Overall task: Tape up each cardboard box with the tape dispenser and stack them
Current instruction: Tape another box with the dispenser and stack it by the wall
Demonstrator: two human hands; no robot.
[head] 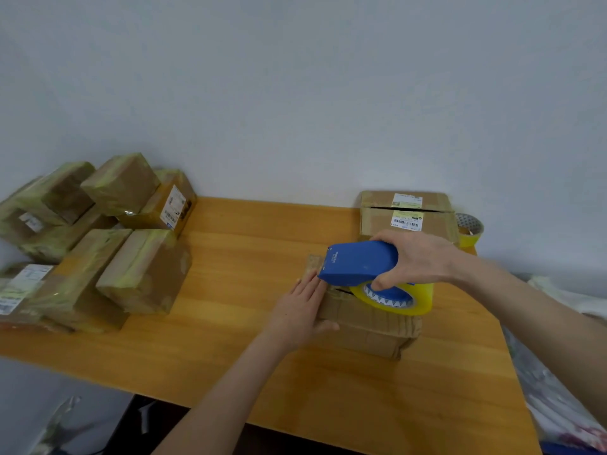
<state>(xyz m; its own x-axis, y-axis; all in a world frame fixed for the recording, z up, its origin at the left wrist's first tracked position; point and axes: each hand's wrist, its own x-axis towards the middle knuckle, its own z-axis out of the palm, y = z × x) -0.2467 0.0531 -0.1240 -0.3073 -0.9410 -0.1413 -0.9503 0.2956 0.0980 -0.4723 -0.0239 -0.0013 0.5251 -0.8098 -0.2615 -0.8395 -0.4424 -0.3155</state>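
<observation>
A small brown cardboard box [368, 326] lies on the wooden table [249, 257], right of centre. My right hand [417, 261] grips a blue tape dispenser [358, 262] with a yellow tape roll [414, 300], held over the box's top. The dispenser's front end sits at the box's left edge. My left hand [299, 313] rests flat against the box's left side, fingers straight, thumb along the front face. A pile of taped boxes [98, 244] fills the table's left end.
A larger cardboard box [407, 213] with white labels stands at the back right against the wall. A spare tape roll [469, 229] sits beside it. Plastic-wrapped items [558, 389] lie off the table's right edge.
</observation>
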